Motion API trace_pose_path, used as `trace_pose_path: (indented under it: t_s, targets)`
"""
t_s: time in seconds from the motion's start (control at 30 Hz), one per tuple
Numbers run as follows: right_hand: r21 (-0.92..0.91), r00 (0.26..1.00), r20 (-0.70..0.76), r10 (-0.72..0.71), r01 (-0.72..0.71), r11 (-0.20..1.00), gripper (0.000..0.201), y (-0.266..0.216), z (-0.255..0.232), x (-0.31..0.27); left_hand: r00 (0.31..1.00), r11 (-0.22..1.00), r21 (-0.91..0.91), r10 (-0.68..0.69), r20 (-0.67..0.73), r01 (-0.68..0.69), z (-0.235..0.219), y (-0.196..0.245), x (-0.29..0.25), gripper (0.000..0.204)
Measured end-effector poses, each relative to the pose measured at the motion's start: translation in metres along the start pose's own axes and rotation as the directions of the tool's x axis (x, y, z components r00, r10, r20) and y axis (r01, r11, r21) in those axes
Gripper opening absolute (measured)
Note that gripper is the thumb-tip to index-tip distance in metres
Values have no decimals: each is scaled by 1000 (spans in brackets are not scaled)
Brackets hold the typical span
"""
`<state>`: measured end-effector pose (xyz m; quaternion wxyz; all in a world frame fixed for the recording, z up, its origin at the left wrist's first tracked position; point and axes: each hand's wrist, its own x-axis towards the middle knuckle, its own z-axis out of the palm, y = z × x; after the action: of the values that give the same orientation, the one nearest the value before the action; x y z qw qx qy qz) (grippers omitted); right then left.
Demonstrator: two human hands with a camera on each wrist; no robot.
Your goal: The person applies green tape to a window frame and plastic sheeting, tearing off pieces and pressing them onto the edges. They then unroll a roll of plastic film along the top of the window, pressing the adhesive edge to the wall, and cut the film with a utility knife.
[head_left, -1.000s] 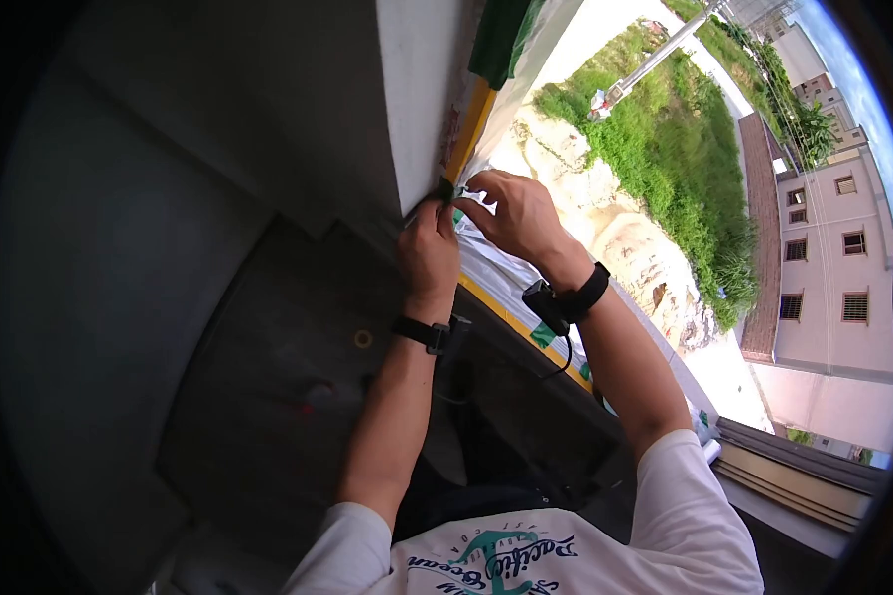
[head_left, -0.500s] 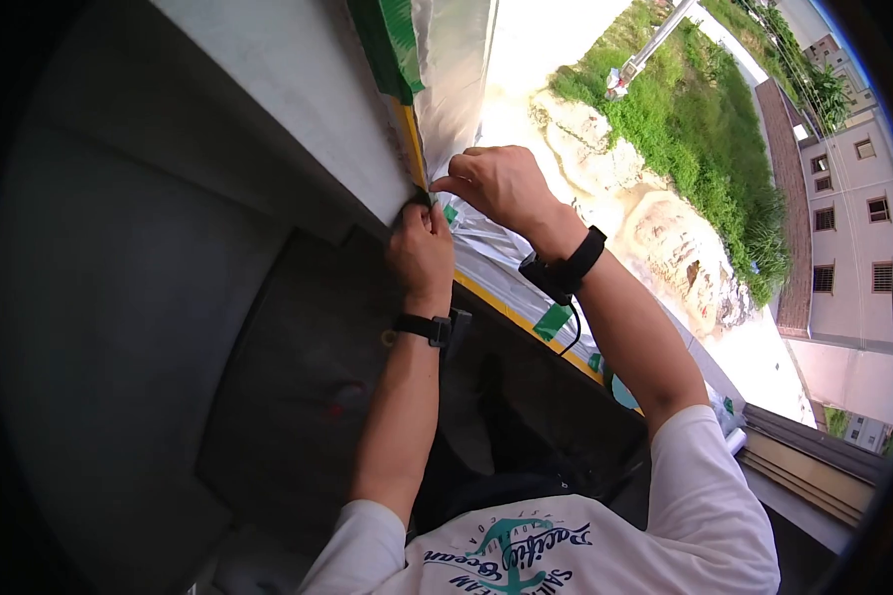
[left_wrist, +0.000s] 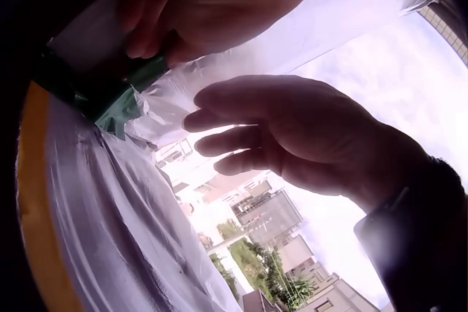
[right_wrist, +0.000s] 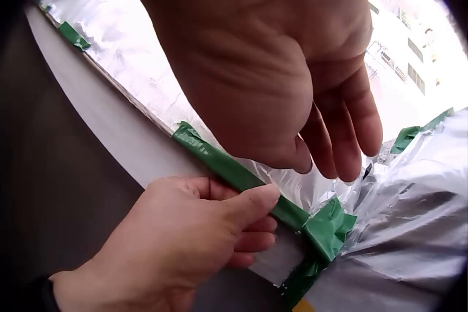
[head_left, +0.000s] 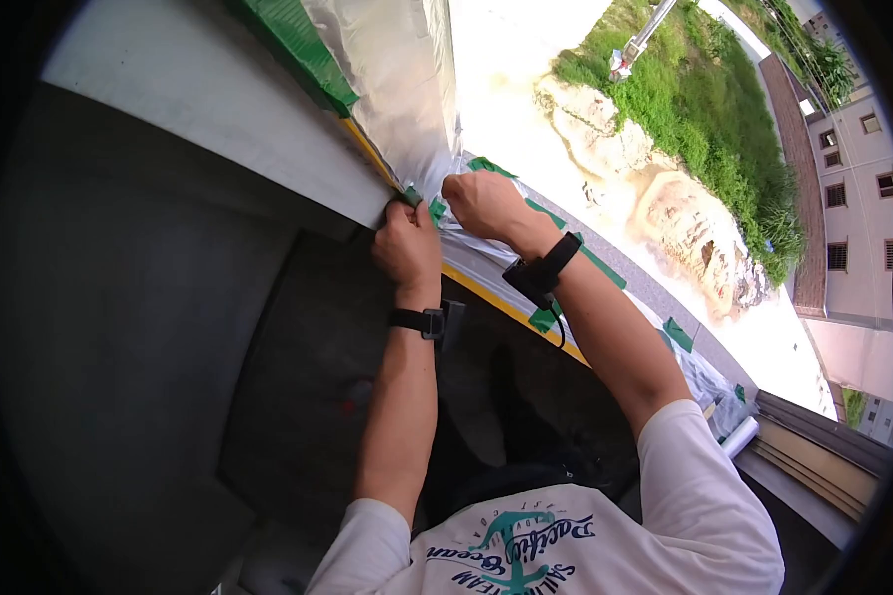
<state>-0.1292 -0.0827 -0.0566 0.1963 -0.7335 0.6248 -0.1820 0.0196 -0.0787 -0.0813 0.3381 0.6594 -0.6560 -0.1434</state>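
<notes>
My left hand (head_left: 407, 248) is at the corner of the window frame. In the right wrist view its thumb lies on a strip of green tape (right_wrist: 230, 171), fingers curled beneath, pinching the strip along the pale wall edge. Silvery plastic film (right_wrist: 124, 49) runs beside the tape, crumpled where another green tape piece (right_wrist: 333, 230) overlaps the corner. My right hand (head_left: 491, 208) hovers beside the left over the film. Its fingers (left_wrist: 230, 138) are relaxed and slightly bent, with nothing between them in the left wrist view.
A yellow strip (head_left: 496, 300) borders the film along the sill. More green tape (head_left: 298, 50) holds the film at upper left. A white roll (head_left: 739, 436) lies by the sill's right end. Beyond the opening are grass (head_left: 685, 149) and buildings (head_left: 858, 208).
The view has shifted, showing more of the wall edge and film. My right hand has drawn back from the corner and away from the left, which stays at the tape.
</notes>
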Motion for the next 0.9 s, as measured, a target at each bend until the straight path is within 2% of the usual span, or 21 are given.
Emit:
trace_pose_path:
  t_s: [0.03, 0.1, 0.17, 0.23, 0.5, 0.57, 0.7, 0.77, 0.83, 0.9]
  targets:
    - [9, 1000, -10, 8, -8, 1000, 16, 1, 8, -3, 999, 999, 49, -11, 32, 9, -4, 3, 2, 21]
    - [280, 997, 42, 68, -77, 957, 20, 3, 26, -8, 998, 994, 99, 33, 59, -38, -12, 10, 4, 24]
    - [329, 995, 50, 84, -96, 939, 23, 3, 42, -10, 993, 985, 147, 77, 89, -89, -20, 13, 8, 29]
    - [374, 997, -43, 70, -49, 926, 25, -1, 51, -10, 978, 968, 191, 136, 157, -165, -28, 16, 13, 38]
    - [427, 986, -51, 159, -122, 896, 24, -2, 58, -4, 964, 931, 274, 195, 182, -240, -48, 33, 23, 43]
    - [418, 989, -36, 141, -113, 902, 24, 0, 61, -4, 959, 920, 291, 217, 183, -263, -51, 36, 24, 44]
    - [432, 983, -89, 160, -107, 896, 23, 0, 63, -6, 966, 923, 298, 202, 162, -243, -58, 41, 26, 45]
    - [374, 986, -30, 164, -141, 917, 21, -8, 56, -11, 967, 926, 288, 211, 146, -245, -59, 42, 26, 44]
    - [384, 986, -89, 138, -94, 918, 18, -12, 58, -8, 961, 940, 227, 221, 165, -256, -61, 43, 25, 43]
    - [392, 983, -145, 114, -48, 919, 15, -13, 61, -4, 961, 926, 271, 228, 157, -264, -59, 44, 27, 42]
